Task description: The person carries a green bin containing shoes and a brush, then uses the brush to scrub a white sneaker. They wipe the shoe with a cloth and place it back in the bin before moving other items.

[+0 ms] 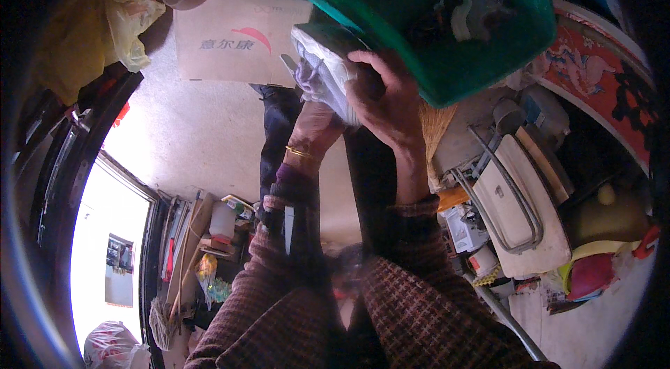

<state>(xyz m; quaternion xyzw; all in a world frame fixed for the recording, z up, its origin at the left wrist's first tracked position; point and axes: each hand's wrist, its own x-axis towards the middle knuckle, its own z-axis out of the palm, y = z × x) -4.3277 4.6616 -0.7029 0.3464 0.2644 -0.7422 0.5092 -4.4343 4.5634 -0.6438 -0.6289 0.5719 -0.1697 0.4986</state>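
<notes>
A light purple and white lace-up sneaker (328, 68) is held up in front of me, its toe end pointing away and its pale sole side turned to the right. My left hand (318, 120), a thin gold bangle on its wrist, supports the shoe at the near end; its fingers are hidden by the shoe. Against the white sole edge lie the bent fingers of my right hand (384, 94). Just beyond the hands stands a large green plastic tub (439, 89). Inside it lies another pale shoe (473, 7), in shadow.
A closed cardboard box (220, 62) with printing stands on the concrete floor, left of the sneaker. A straw broom (433, 133) is under the tub's near edge. To the right leans a folding chair (518, 206). A bright doorway (110, 254) opens at left, near a mop (161, 319).
</notes>
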